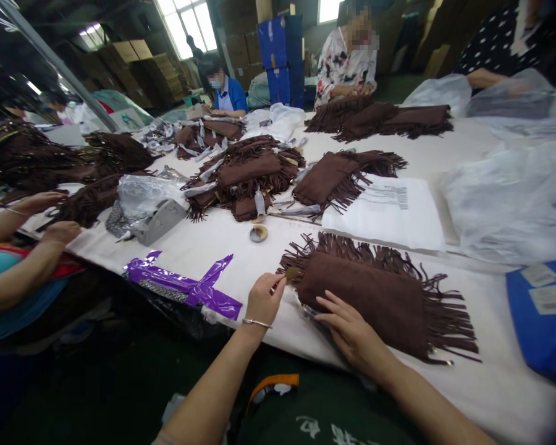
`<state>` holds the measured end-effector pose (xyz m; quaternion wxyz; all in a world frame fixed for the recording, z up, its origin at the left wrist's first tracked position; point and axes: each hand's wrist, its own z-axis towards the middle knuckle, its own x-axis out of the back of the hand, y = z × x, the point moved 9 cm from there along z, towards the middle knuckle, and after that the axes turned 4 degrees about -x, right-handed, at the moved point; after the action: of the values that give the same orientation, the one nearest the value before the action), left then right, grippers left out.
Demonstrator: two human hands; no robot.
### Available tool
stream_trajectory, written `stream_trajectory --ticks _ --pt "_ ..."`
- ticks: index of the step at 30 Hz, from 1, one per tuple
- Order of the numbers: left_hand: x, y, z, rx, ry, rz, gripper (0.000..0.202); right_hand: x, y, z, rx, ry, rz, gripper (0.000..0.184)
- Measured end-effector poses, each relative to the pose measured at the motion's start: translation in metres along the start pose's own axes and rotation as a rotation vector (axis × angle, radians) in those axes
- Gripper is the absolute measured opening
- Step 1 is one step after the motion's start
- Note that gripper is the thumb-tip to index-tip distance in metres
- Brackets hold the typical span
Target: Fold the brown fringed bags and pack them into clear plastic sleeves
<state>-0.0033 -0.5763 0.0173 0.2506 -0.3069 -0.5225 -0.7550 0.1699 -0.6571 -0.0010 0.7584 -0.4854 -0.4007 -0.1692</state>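
A dark brown fringed bag (366, 287) lies flat on the white table in front of me, its fringe spread along the far side and both ends. At its left end my left hand (265, 300) is closed in a pinch on a small round brownish-gold disc (291, 272); whether the disc is attached to the bag cannot be seen. My right hand (352, 330) rests along the bag's near edge, fingers stretched out. Something shiny shows partly beneath those fingers, too hidden to name.
More brown fringed bags (250, 173) are piled across the table, beside a tape roll (258, 233). Purple tape (185, 284) covers the near edge. Printed paper (384, 210), clear plastic bags (514, 191) and a blue package (542, 315) lie rightward. A co-worker's hands (60, 232) work at left.
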Motion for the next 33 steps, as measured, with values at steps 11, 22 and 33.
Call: stream_trajectory --ticks 11,22,33 --pt "-0.073 0.003 0.038 0.15 -0.242 -0.386 0.029 0.003 0.031 0.024 -0.171 0.041 -0.314 0.043" --pt "-0.043 -0.069 -0.059 0.813 -0.137 -0.758 0.039 -0.033 0.008 0.025 -0.27 -0.042 -0.462 0.078" --pt "-0.11 -0.017 -0.059 1.0 -0.342 -1.52 0.06 -0.025 0.033 0.027 -0.132 -0.008 -0.515 0.065"
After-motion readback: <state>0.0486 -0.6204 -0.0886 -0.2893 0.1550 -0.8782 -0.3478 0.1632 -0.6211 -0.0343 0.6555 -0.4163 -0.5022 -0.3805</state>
